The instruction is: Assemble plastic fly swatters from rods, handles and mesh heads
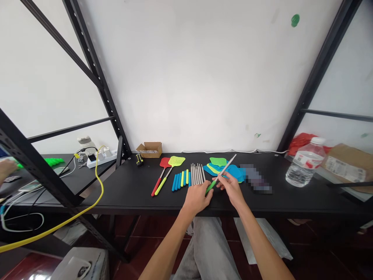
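My left hand (196,197) is closed round a green fly swatter handle (210,187). A thin grey metal rod (229,164) slants up and right from that handle, and my right hand (231,188) pinches it low down. Left of my hands lie a row of blue and yellow handles (180,180) and several grey rods (197,173) side by side. Behind my right hand, blue and green swatter heads (218,161) lie in an overlapping pile. Two whole fly swatters rest further left, a red one (156,186) and a yellow-green one (161,186).
A small cardboard box (150,149) and a black-yellow tape measure (139,160) sit at the back left. A water bottle (305,163) and a larger carton (348,165) stand right. A yellow cable (100,182) hangs past the left frame post. Another person's hand (8,168) shows far left.
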`<state>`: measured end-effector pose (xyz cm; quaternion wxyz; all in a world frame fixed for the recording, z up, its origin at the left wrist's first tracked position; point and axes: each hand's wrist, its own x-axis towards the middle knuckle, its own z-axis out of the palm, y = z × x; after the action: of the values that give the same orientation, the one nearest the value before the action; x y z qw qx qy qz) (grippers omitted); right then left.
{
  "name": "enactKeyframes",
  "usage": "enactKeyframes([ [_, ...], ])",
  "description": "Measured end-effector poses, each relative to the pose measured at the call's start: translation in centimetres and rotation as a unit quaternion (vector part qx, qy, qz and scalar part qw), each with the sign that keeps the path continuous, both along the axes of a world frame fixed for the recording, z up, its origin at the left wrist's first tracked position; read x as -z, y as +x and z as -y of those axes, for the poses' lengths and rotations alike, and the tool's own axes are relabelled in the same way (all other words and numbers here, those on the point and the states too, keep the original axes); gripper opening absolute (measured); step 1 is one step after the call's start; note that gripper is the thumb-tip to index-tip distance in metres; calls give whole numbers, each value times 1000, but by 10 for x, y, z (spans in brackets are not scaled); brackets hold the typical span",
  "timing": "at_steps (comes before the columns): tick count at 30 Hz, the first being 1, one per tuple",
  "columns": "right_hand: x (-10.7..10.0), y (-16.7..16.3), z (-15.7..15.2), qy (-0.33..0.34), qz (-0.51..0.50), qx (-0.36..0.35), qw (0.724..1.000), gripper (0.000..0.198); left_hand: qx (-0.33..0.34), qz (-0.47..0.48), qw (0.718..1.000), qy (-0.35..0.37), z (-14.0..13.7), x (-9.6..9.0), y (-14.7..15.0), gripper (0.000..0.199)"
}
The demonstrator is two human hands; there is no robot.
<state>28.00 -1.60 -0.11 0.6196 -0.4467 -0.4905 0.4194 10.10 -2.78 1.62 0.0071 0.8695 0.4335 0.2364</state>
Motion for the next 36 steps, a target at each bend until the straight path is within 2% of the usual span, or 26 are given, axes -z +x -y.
enactKeyframes([
  [9, -7, -2, 8, -2, 110, -57, 992, 40, 15, 17, 1000, 4, -1, 2, -1, 32],
  [19, -19, -8, 15, 19, 146, -122, 981, 39, 5, 14, 1000, 8, 1, 0, 0, 38],
  [22, -11, -5, 9, 12, 94, -75, 993, 40, -3, 5, 1000, 4, 1, 0, 0, 36],
  [25, 0, 1, 1, 9, -33, 11, 999, 43, -8, -5, 1000, -4, 1, -1, 0, 34],
  [27, 4, 3, -2, 8, -96, 39, 995, 43, -9, -7, 1000, -9, 2, -1, 0, 33],
  [36, 1, 4, 0, 17, -130, 31, 991, 41, 5, -4, 1000, -6, 1, -1, -1, 32],
])
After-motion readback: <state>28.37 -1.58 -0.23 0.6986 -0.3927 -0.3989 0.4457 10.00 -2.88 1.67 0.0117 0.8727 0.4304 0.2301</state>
